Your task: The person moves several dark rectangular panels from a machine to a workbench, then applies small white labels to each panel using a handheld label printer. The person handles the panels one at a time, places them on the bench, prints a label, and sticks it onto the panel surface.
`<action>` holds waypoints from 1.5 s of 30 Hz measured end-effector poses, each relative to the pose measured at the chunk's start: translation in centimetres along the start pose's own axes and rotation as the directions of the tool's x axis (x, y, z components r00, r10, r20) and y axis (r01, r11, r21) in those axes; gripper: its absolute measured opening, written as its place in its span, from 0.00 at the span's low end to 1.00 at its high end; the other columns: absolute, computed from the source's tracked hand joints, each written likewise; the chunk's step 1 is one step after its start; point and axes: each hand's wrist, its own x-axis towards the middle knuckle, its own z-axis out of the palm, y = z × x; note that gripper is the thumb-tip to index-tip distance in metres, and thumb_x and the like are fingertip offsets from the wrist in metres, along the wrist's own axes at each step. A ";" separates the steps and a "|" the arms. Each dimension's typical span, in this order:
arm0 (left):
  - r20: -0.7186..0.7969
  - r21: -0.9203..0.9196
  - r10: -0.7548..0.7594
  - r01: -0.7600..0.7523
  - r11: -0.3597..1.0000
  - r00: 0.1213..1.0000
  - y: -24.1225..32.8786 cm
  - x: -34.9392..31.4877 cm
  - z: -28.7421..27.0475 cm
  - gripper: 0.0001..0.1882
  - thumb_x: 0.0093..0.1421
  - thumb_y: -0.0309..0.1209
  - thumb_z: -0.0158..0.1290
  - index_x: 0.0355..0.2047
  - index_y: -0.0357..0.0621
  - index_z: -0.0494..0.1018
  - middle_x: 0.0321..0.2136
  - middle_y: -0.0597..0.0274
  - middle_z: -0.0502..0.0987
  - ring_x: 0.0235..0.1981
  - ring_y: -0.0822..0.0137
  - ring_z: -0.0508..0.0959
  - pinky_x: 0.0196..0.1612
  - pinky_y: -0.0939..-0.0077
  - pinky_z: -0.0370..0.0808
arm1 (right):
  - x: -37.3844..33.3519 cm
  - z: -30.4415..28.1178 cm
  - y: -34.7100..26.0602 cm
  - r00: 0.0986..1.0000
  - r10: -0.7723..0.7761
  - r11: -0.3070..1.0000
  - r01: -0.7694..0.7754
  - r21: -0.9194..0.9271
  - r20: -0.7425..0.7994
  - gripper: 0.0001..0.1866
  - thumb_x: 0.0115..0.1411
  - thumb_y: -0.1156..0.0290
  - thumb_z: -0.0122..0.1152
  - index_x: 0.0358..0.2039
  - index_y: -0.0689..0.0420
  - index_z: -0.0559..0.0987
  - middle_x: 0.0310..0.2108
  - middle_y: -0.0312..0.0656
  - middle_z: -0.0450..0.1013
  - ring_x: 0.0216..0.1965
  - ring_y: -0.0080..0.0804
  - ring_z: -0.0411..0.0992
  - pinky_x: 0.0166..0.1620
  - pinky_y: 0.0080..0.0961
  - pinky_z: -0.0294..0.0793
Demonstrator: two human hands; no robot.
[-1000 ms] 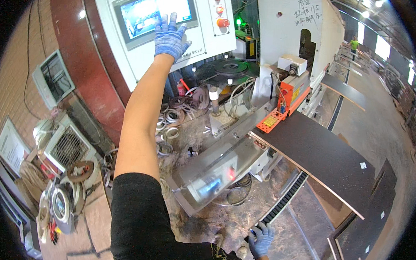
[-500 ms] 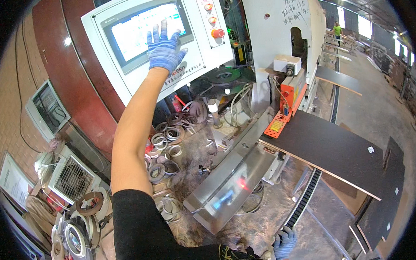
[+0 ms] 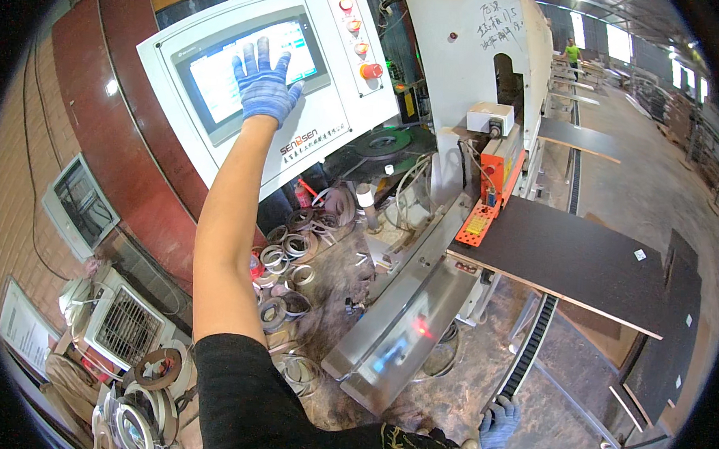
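My left hand (image 3: 263, 83), in a blue work glove, is raised with its fingers spread and lies against the lit touch screen (image 3: 221, 72) of a white control panel (image 3: 316, 116). My bare left forearm runs up from a black sleeve. My right hand (image 3: 499, 421), also gloved in blue, hangs low by my side near the floor, fingers loosely curled and holding nothing. A dark brown board (image 3: 577, 260) lies flat on the machine's feed track to the right of the panel.
Red and yellow buttons (image 3: 361, 38) run down the panel's right side. Several rolls of edge banding (image 3: 284, 261) lie below it. A steel cover (image 3: 403, 324) and an orange guide (image 3: 491, 191) flank the board. More dark boards (image 3: 671, 338) lean at the right. A person (image 3: 574, 53) stands far off.
The view has shifted so the panel looms larger. My left hand has stayed on the screen. My right hand has drifted slightly right at the bottom edge.
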 end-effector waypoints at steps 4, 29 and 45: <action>-0.068 0.008 -0.032 0.032 0.999 0.997 0.6 0.4 0.4 0.30 0.48 0.51 0.48 0.52 0.59 0.61 0.56 0.51 0.52 0.58 0.50 0.49 0.58 0.52 0.39 | -0.2 -0.1 -0.3 1.000 0.022 1.000 -0.022 -0.008 0.010 0.08 0.49 0.63 0.50 0.27 0.52 0.72 0.38 0.41 0.66 0.48 0.47 0.58 0.49 0.41 0.54; 0.472 -0.622 -0.308 0.559 0.548 0.826 2.6 0.0 0.5 0.48 0.50 0.46 0.49 0.58 0.37 0.31 0.32 0.58 0.77 0.35 0.58 0.76 0.41 0.70 0.68 | -1.0 0.6 0.9 1.000 -0.006 1.000 0.006 -0.018 -0.002 0.10 0.53 0.62 0.48 0.30 0.53 0.71 0.39 0.44 0.66 0.50 0.48 0.57 0.51 0.43 0.53; 0.464 -0.570 -0.247 0.500 0.652 0.851 5.2 4.6 1.6 0.48 0.48 0.49 0.48 0.58 0.39 0.33 0.39 0.47 0.73 0.40 0.53 0.73 0.44 0.67 0.67 | -0.9 0.3 0.6 1.000 0.006 0.998 -0.007 -0.057 -0.022 0.08 0.51 0.63 0.50 0.28 0.52 0.71 0.37 0.43 0.66 0.48 0.48 0.58 0.50 0.42 0.54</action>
